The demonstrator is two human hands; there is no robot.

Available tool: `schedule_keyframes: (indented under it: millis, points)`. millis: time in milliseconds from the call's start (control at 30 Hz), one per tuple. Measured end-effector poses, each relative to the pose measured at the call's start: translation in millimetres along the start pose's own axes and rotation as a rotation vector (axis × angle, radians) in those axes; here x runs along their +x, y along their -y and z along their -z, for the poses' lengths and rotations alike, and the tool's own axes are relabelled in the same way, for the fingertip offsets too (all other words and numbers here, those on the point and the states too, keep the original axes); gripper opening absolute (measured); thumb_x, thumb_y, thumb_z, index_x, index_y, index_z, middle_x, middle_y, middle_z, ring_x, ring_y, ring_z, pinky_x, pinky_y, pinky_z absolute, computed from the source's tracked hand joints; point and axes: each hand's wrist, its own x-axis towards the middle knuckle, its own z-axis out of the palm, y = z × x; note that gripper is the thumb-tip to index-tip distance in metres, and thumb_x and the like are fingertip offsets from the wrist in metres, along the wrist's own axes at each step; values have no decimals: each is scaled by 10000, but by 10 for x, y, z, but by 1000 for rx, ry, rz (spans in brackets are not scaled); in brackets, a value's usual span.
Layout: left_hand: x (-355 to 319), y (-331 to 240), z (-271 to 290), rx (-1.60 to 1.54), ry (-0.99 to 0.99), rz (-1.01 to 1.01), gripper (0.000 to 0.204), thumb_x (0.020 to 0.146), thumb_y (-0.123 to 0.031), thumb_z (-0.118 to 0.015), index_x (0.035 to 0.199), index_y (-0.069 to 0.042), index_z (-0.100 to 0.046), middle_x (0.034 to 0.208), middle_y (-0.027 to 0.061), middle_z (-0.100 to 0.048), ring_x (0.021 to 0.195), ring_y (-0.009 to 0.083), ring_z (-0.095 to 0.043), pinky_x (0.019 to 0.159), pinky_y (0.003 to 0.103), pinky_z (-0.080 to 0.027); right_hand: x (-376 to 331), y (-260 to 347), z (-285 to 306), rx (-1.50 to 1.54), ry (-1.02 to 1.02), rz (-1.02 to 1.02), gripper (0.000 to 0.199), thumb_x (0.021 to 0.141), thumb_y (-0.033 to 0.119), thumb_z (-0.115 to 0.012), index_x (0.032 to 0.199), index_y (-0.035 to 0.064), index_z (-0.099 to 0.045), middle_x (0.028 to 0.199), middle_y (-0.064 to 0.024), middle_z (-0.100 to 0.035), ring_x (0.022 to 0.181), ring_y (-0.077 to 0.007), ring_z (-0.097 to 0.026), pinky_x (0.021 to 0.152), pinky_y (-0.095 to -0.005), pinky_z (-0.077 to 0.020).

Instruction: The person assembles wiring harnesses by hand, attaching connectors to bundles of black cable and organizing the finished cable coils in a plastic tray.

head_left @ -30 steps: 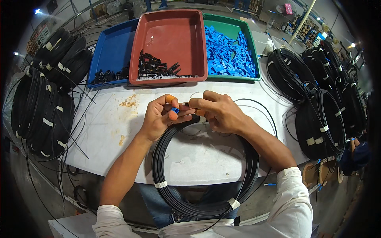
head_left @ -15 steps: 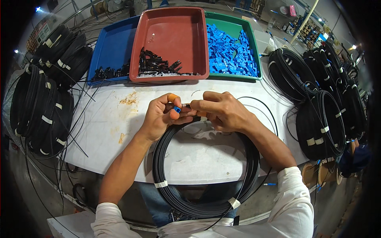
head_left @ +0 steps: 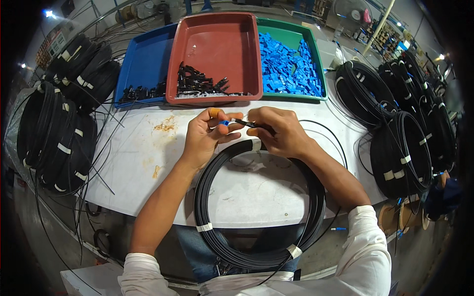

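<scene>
Between the thumb and index finger of my left hand [head_left: 200,140] is a small blue connector housing [head_left: 223,123]. Orange wraps cover some of that hand's fingertips. My right hand [head_left: 281,130] pinches a slim black connector piece [head_left: 243,123], its tip pointing left at the blue housing; a small gap seems to lie between them. Below both hands, a coil of black cable [head_left: 205,197], bound with white tape, rests partly on the white table [head_left: 247,197] and overhangs its near edge above my lap. My right fingers hide the cable behind the black piece.
Across the table's far side stand a blue tray [head_left: 148,56] and a red tray [head_left: 219,47], both with black parts, and a green tray [head_left: 284,24] heaped with blue housings. Black cable coils [head_left: 42,128] are stacked at left, with more coils [head_left: 397,153] at right.
My right hand has drawn slightly up and away from the left, so the black piece now shows between them. The left hand keeps its pinch on the blue housing.
</scene>
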Motion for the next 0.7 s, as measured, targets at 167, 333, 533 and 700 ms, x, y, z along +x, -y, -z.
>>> schedule_keyframes:
  millis: [167,333,533,700]
  points:
    - [33,-64,95,283,-133,-166,285,828,-60,-840,987,7,-613,948,102,-713,940,229,-749,840,348,-646,-53,-6,-52,-7,-129,-108,280,797,-27,-775,1027,51,-635,829,-110,-694,653,-286,-699,556,-371,-521]
    - [-36,-112,94,622,-208,-259,222,803,-8,-850,952,30,-691,774,87,-756,793,137,-748,735,256,-599,-97,-30,-97,-81,-137,-35,192,787,-21,-790,924,45,-672,831,-96,-694,639,-244,-700,531,-342,-524]
    - [-66,-130,0,701,-183,-267,236,759,-57,-893,908,24,-729,778,78,-770,748,122,-746,719,253,-589,-101,-56,-100,-67,-130,-9,193,789,-34,-786,939,39,-689,814,-76,-690,618,-211,-691,516,-322,-516]
    - [-96,-128,-41,832,-151,-345,245,756,-1,-881,914,25,-695,785,107,-759,758,161,-755,696,280,-611,-98,-32,-63,-56,-90,-13,187,782,-34,-796,932,31,-707,780,-75,-686,596,-192,-679,505,-309,-508]
